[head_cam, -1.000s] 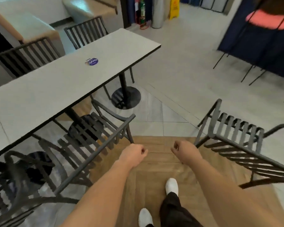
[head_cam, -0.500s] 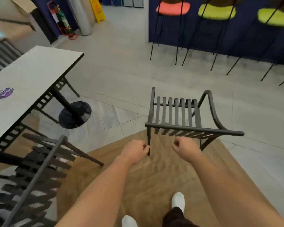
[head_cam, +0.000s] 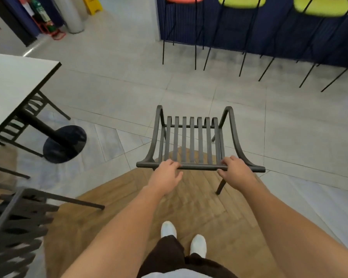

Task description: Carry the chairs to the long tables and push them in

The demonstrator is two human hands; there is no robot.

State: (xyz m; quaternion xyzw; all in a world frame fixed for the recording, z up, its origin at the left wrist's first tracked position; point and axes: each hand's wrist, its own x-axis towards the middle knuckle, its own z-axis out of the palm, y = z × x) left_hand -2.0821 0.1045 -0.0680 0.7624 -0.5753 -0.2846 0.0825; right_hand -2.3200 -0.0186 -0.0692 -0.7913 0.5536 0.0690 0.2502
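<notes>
A dark slatted metal armchair stands on the floor straight in front of me, its back toward me. My left hand grips the left part of the chair's top rail, fingers over it and thumb under. My right hand grips the right part of the same rail. The long white table with a black edge is at the left, its end pointing into the room.
A second dark chair stands at the lower left near my left arm. The table's round black base sits between table and chair. Tall stools with thin black legs line the blue wall behind. My feet are on a wooden floor patch.
I have turned right, away from the table, to face the chair. Both hands, curled and holding nothing before, have reached forward and taken hold of its top rail.
</notes>
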